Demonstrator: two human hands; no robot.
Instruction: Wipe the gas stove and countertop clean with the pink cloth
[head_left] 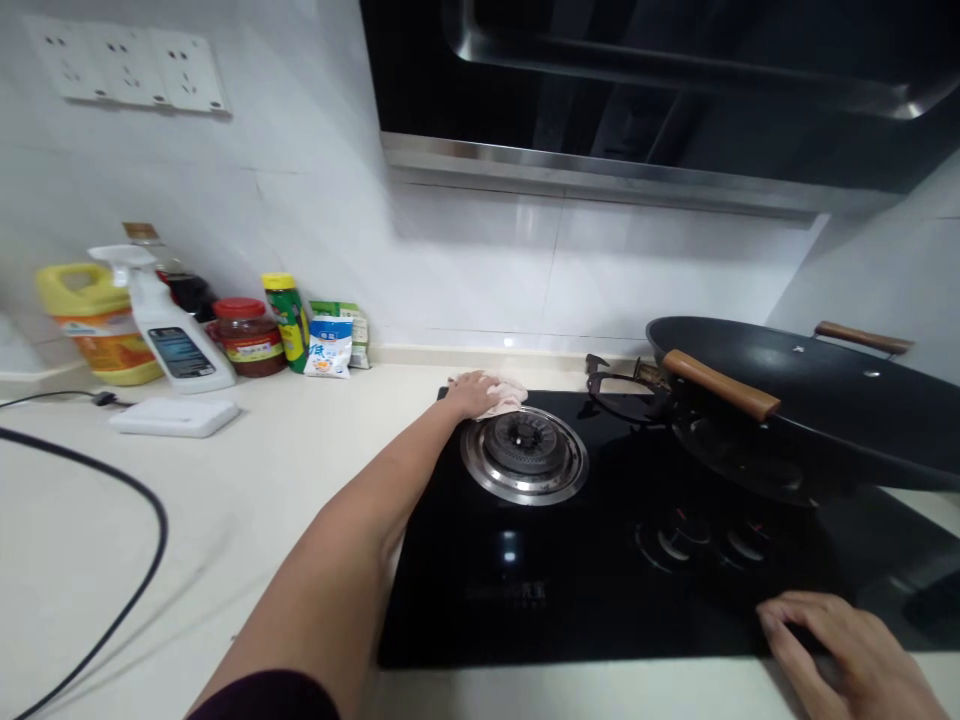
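Head view shows the left hand (472,394) laid over a pale cloth (511,394) at the back left corner of the black stove (585,610), right by the left burner (525,440). Whether that grip is clamped on the cloth or only presses it cannot be told. By the stove's front edge, the right hand (862,645) has its fingers curled; whether its grip closes fully is unclear. The step in hand looks like wiping around the burner; the next move seems to call for steady, flat pressure along its rim.
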